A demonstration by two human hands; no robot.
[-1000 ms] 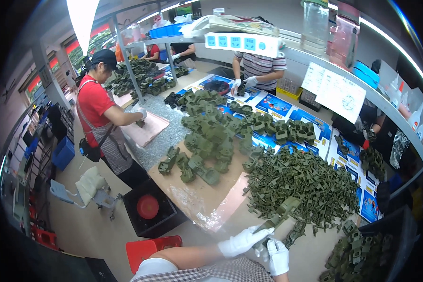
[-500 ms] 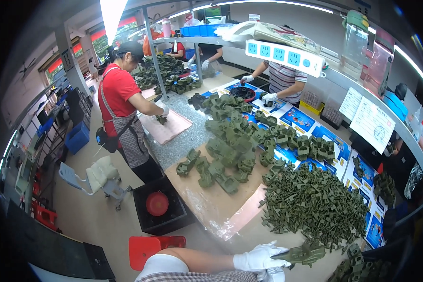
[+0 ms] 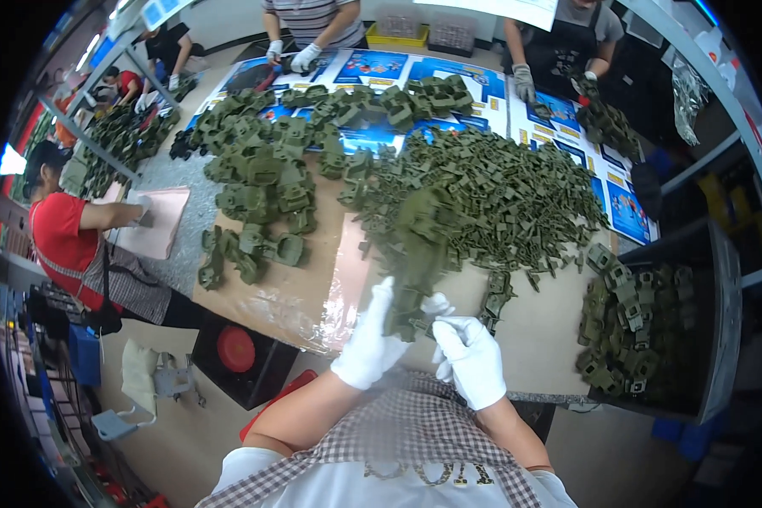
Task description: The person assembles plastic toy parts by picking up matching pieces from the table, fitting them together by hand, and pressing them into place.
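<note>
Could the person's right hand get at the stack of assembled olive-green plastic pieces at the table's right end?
Probably yes. The stack of assembled olive-green plastic pieces lies on the right hand's side with only bare table between, though both hands now hold an olive-green plastic part.

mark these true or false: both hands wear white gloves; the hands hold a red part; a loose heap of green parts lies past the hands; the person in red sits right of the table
1. Both hands wear white gloves: true, left hand and right hand.
2. They hold a red part: false, it is an olive green plastic part.
3. A loose heap of green parts lies past the hands: true.
4. The person in red is right of the table: false, at its left.
</note>
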